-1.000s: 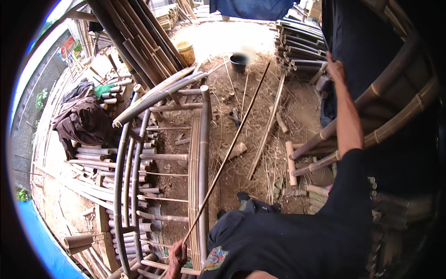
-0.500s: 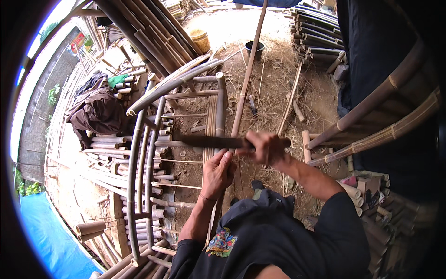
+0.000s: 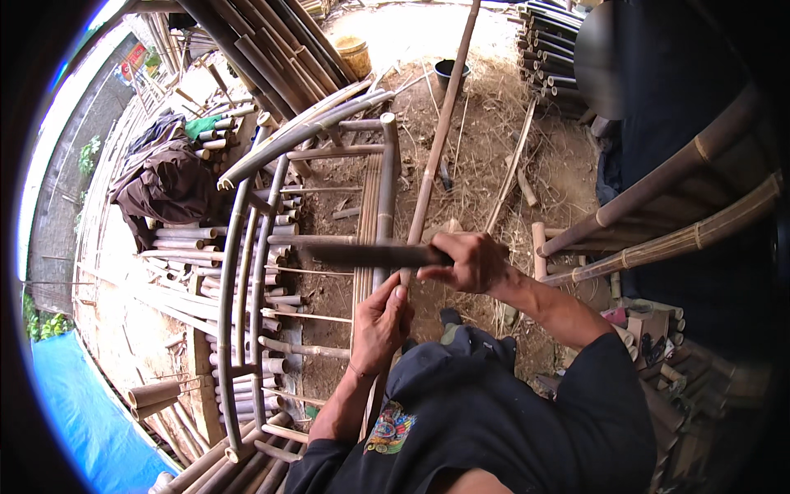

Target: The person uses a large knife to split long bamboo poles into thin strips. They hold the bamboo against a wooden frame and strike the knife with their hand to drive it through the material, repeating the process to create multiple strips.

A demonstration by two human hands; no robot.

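My right hand (image 3: 469, 261) is closed round the handle of a machete (image 3: 362, 253), whose broad dark blade points left and is smeared by motion. The blade lies across a long brown bamboo strip (image 3: 440, 148) running from the far edge down toward my body. My left hand (image 3: 383, 321) pinches that strip just nearer to me than the blade, thumb along its side. Whether the edge touches the strip I cannot tell. Left of the strip stands a bamboo furniture frame (image 3: 387, 189) with a seat of thin slats (image 3: 369, 206), partly behind the blade.
Cut bamboo tubes (image 3: 247, 362) lie piled beyond the frame, near a brown cloth (image 3: 160, 189). A black bucket (image 3: 451, 72) and a yellowish bucket (image 3: 354, 58) stand on the littered dirt floor. Another bamboo frame (image 3: 658, 198) rises at the right beside dark cloth.
The machete and my right hand have shifted slightly left across the strip. My left hand keeps its hold. The view has moved a little, and a grey blurred shape now shows at the upper right.
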